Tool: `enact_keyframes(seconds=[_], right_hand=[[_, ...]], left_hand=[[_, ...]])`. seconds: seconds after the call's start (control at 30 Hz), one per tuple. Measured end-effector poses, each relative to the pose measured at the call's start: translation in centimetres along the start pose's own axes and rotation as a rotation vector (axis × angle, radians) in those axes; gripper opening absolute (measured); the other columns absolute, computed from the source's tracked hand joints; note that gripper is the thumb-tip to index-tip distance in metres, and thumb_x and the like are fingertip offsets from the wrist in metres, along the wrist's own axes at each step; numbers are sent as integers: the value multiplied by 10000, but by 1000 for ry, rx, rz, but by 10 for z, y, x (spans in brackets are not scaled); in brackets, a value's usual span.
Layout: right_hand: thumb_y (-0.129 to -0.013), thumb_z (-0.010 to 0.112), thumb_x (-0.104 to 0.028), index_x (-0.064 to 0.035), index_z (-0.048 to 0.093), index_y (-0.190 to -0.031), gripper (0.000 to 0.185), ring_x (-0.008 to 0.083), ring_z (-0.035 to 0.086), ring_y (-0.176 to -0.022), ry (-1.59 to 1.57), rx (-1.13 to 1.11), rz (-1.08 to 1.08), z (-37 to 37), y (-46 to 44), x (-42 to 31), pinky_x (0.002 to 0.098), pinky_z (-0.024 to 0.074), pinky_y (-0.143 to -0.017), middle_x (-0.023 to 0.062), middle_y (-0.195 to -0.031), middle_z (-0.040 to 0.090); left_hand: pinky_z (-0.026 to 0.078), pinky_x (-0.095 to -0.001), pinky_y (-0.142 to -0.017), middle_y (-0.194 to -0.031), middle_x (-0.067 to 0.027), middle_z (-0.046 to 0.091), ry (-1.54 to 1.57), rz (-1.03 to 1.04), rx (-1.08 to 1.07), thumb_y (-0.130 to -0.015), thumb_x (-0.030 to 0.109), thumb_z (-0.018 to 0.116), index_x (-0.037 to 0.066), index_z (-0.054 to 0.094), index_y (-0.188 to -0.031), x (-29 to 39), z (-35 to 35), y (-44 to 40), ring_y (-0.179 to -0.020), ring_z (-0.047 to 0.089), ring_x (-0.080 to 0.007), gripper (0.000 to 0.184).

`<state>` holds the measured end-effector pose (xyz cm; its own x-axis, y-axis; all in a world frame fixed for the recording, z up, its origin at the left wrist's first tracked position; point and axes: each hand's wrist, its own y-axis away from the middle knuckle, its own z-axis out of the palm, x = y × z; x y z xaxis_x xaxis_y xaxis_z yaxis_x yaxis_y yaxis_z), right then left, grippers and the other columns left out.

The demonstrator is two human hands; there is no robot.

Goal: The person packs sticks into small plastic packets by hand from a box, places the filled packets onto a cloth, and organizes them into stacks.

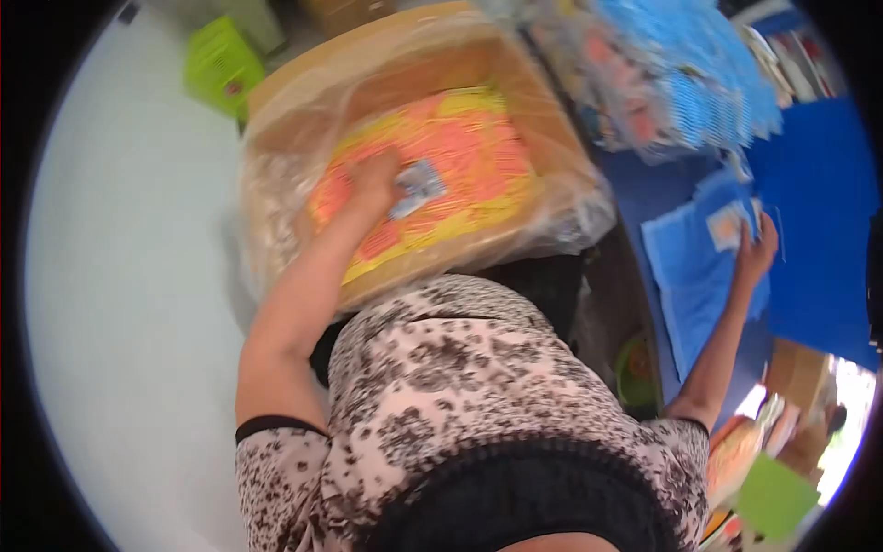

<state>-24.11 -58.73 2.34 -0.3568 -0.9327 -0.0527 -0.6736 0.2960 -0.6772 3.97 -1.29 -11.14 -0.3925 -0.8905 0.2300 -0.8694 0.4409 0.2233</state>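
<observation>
My left hand (375, 184) reaches into a cardboard box (368, 60) lined with clear plastic. Its fingers are closed at the edge of a small grey-blue packet (421, 189), just above many thin pink, orange and yellow pieces (478, 138) packed in the box. Off to the right, my right hand (758, 250) is at the edge of a folded blue cloth (685, 267). A small whitish label with an orange patch (727, 227) lies by its fingertips. The fingers look pinched together, and blur hides what is between them.
A heap of light-blue packaged goods (708, 92) stands behind the blue cloth, on a dark blue surface (823, 212). A bright green basket (221, 66) is beyond the box at left. Cartons (796, 373) and a green sheet (777, 497) are at lower right.
</observation>
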Motion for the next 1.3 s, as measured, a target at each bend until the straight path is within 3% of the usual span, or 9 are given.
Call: enact_keyframes(seconds=[0.13,0.4,0.53,0.63,0.77,0.93,1.07,1.17,1.3], right_hand=[[-805,696,-79,-24,632,-1090,297,269,587,-1037,-125,78,-10,-33,5,-112,346,482,-832,115,-1098,637],[-716,695,39,9,653,-947,236,286,622,-871,-580,-165,-582,-41,-16,-295,359,494,-753,144,-989,651],[-722,688,-22,-3,648,-928,211,309,613,-834,-674,-360,-658,-8,-44,-360,349,488,-707,140,-930,633],[-754,667,-89,-12,650,-917,180,311,615,-849,-623,-547,-634,39,-64,-381,362,482,-693,149,-911,625],[-766,643,-141,-16,658,-854,154,330,626,-830,-473,-874,-636,119,-89,-404,404,479,-670,187,-893,628],[-769,578,-93,-14,674,-790,126,360,631,-824,-291,-873,-737,176,-85,-433,421,509,-708,191,-799,641],[-757,559,-58,-22,677,-806,133,345,642,-840,-147,-810,-797,216,-72,-441,417,525,-730,187,-837,652],[-750,546,-39,-26,676,-812,145,335,648,-852,-163,-765,-826,230,-69,-442,418,532,-742,184,-857,657],[-749,514,-36,3,667,-821,174,367,641,-830,-241,-775,-833,235,-66,-436,449,525,-734,235,-885,641]], left_hand=[[338,-480,-788,-952,-153,658,89,-2,42,-628,133,747,71,623,-943,4,-6,2,-935,624,-299,344],[366,-498,-810,-830,-140,670,126,-21,43,-664,118,709,94,692,-749,12,-12,7,-872,644,-279,90],[389,-496,-807,-773,-139,670,14,57,347,-698,97,666,105,694,-757,14,-4,7,-824,653,-294,66],[409,-483,-793,-753,-136,668,95,-6,139,-722,90,627,97,692,-751,20,-17,8,-814,655,-297,71],[426,-473,-779,-753,-143,667,97,36,182,-729,105,621,93,691,-742,19,-18,7,-797,656,-298,72],[450,-447,-750,-747,-169,644,63,23,123,-685,95,651,64,676,-756,30,-26,14,-795,635,-336,81],[456,-455,-720,-727,-184,636,-40,30,471,-699,91,632,52,670,-763,32,-13,13,-752,639,-346,84],[445,-439,-754,-790,-126,677,20,-40,104,-712,119,644,87,709,-792,34,-28,12,-834,654,-273,108],[423,-443,-783,-851,-101,680,64,-43,-23,-718,119,639,98,715,-819,35,-36,13,-930,609,-261,128]])
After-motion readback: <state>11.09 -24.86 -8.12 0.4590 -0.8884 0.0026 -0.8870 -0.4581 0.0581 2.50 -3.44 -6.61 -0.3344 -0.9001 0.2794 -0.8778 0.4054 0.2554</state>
